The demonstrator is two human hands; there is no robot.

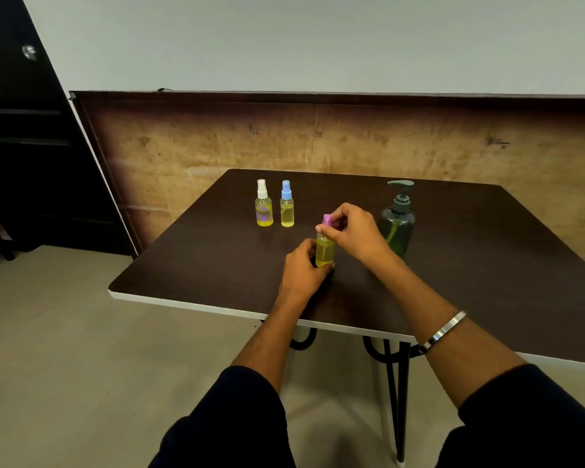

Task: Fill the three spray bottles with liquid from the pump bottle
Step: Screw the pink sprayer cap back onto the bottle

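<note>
Head view: a person's two bare hands work over a dark bench (190,261) with a white front edge.
Pink-capped spray bottle (324,249): upright on the bench near its middle, yellow liquid reaching close to the shoulder.
Left hand (303,268): its grip is closed round the lower body of the pink-capped spray bottle, fingers curled about it.
Right hand (353,229): its grip pinches the pink cap (327,219) at the top of that bottle, thumb and fingers curled on it.
White-capped spray bottle (263,204): upright toward the far left of the bench, yellow liquid inside, a purple patch showing on its clear body.
Blue-capped spray bottle (287,205): upright just beside the white-capped one, to its right, also holding yellow liquid.
Pump bottle (397,221): dark translucent green with a grey pump head, upright to the right of the hands, partly behind the right hand; its liquid level cannot be read.
Bracelet (444,329): a metal band on the right forearm.
Sleeves (247,413): dark, on both arms.
</note>
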